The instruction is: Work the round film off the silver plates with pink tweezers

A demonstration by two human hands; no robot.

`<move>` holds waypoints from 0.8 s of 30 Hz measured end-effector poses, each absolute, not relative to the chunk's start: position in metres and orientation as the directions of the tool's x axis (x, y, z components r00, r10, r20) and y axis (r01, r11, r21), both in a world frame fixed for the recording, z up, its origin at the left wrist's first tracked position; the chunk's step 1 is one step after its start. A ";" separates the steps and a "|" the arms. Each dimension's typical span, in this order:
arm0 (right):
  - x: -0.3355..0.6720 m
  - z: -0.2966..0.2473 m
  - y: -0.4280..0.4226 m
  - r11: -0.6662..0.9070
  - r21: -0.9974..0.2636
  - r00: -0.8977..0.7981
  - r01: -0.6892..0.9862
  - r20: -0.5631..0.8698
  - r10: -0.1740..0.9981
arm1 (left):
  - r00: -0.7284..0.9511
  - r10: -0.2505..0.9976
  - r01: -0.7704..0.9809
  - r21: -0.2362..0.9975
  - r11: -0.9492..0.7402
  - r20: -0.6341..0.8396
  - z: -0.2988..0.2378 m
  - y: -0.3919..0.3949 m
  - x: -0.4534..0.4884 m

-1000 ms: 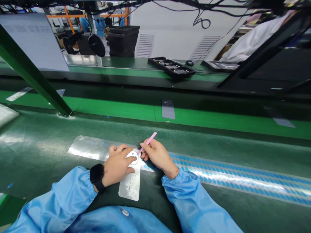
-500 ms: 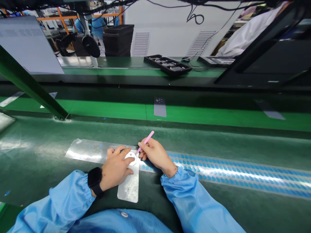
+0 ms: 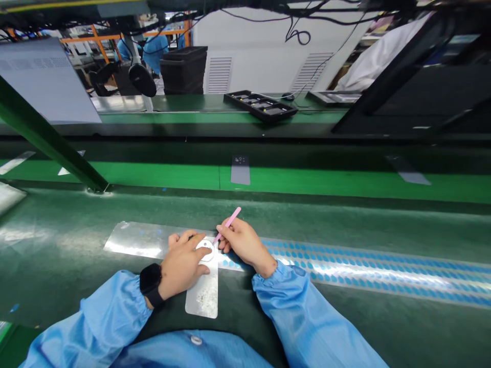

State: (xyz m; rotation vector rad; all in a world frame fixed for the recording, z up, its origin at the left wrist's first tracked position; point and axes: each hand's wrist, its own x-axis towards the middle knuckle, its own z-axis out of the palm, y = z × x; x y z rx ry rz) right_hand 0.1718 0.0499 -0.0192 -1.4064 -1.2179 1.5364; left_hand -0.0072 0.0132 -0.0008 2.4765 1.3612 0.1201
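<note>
A pale, shiny phone-back-shaped panel [image 3: 203, 296] lies on the bench in front of me, with a white ringed area around holes near its far end. My left hand [image 3: 186, 263] rests over that end, fingers spread and pressing lightly on the panel. In my right hand [image 3: 243, 243] is a pair of pink tweezers [image 3: 231, 219], pinched like a pen, its tip down at the right edge of the ringed area. Beneath the panel runs a clear strip [image 3: 345, 263] bearing rows of blue round stickers; its left part is bare.
Beyond the bench, a green conveyor belt [image 3: 184, 176] carries similar panels, one of them a grey panel [image 3: 240, 171] straight ahead. A slanted green post [image 3: 57, 138] stands at left. On the far shelf lies a black tray [image 3: 261, 106]; a dark monitor [image 3: 429, 87] is at right.
Panels on the conveyor have shifted slightly left, and the view has tilted a little upward. Both hands and the tweezers keep nearly the same place on the panel.
</note>
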 end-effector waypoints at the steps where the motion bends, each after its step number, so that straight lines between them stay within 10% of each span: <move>1: 0.172 -0.020 0.050 -0.300 -0.950 -0.154 0.089 -0.310 0.938 | 0.542 0.837 0.810 0.314 -0.496 -0.075 -0.001 0.013 -0.007; 24: 0.176 -0.019 0.054 -0.366 -0.902 -0.160 -0.228 -0.336 0.928 | 0.480 0.861 0.841 0.366 -0.397 -0.170 0.010 0.023 -0.002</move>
